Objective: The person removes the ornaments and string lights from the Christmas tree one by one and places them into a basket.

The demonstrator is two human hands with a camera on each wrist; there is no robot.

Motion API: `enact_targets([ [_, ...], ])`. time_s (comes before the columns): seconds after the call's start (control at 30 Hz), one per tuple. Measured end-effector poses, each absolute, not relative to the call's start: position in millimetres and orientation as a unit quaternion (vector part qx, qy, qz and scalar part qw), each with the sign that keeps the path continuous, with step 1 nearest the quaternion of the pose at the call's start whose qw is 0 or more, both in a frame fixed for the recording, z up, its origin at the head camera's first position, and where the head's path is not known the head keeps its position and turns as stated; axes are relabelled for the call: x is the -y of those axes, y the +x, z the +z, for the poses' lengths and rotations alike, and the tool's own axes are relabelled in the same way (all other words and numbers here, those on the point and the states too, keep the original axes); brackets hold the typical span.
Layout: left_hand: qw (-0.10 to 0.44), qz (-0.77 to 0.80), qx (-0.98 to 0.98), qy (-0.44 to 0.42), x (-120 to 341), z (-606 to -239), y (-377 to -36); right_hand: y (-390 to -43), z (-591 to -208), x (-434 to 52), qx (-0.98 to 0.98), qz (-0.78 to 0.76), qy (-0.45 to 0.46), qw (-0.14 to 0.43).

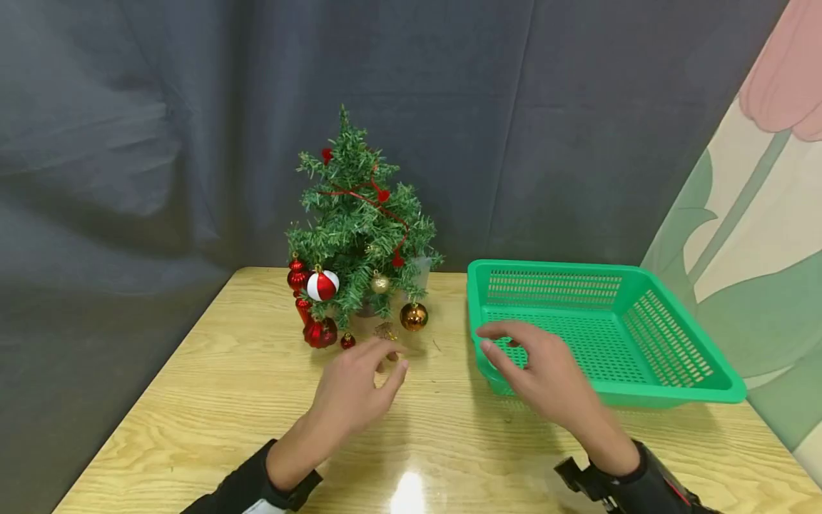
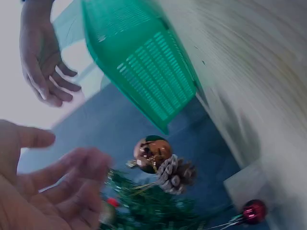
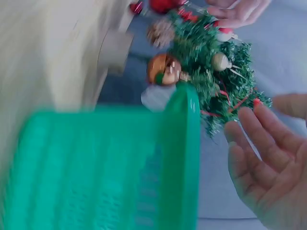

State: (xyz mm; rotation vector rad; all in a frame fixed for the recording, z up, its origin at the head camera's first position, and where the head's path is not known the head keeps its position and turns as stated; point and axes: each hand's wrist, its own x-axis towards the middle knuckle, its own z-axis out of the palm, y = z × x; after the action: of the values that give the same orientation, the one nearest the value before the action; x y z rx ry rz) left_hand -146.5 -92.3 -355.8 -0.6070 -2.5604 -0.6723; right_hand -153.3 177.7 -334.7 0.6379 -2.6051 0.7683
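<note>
A small artificial Christmas tree [image 1: 349, 221] stands at the back of the table, hung with ornaments. My left hand [image 1: 356, 385] hovers in front of it with relaxed fingers and holds nothing. Near its fingertips hang a pine cone [image 2: 176, 175], a gold ball [image 1: 414, 316] and a small red ball [image 1: 348, 340]. To the right, my right hand [image 1: 539, 364] is over the near left corner of a green plastic basket [image 1: 693, 394], fingers loosely bent and nothing between them. Whether it touches the rim cannot be told. The basket's visible inside holds no ornaments.
Red ornaments [image 1: 320, 333] and a red-and-white ball [image 1: 322, 285] hang low on the tree's left side. A red garland [image 1: 366, 200] winds across the branches. Behind the table hangs a dark grey curtain [image 1: 546, 143], with a flower-patterned cloth [image 1: 764, 250] at the right.
</note>
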Motion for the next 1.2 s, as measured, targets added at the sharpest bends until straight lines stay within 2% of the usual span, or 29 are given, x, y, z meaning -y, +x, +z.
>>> enact_targets([
  [0.1,0.199,-0.341,0.901,-0.179,89.8,-346.3,-157.0,-162.6,-329.7,-164.9,0.915,0.334,0.18,0.137],
  [0.2,0.198,-0.365,0.897,-0.15,84.1,-340.1,-169.0,-171.7,-326.0,-152.8,0.913,0.364,0.152,0.106],
  [0.3,0.183,-0.342,0.914,-0.121,75.7,-333.2,-186.3,-186.3,-321.4,-141.2,0.901,0.407,0.134,0.073],
  [0.4,0.144,-0.279,0.944,-0.099,68.5,-326.5,-200.0,-201.8,-322.3,-127.3,0.882,0.452,0.128,0.037],
  [0.57,0.088,-0.194,0.973,-0.084,64.9,-312.5,-212.8,-217.1,-331.1,-103.6,0.893,0.43,0.133,0.019],
  [0.77,0.096,-0.232,0.966,-0.064,65.9,-309.3,-217.4,-218.7,-343.5,-91.5,0.874,0.462,0.147,-0.018],
  [0.9,0.119,-0.241,0.961,-0.065,69.1,-309.5,-219.8,-226.5,-350.5,-89.6,0.845,0.512,0.15,-0.024],
  [1.03,0.115,-0.26,0.957,-0.062,70.4,-309.1,-219.7,-230.6,-355.8,-91.1,0.84,0.521,0.152,-0.022],
  [1.2,0.093,-0.346,0.931,-0.078,69.8,-313.8,-221.7,-230.6,-358.8,-90.4,0.849,0.505,0.154,0.019],
])
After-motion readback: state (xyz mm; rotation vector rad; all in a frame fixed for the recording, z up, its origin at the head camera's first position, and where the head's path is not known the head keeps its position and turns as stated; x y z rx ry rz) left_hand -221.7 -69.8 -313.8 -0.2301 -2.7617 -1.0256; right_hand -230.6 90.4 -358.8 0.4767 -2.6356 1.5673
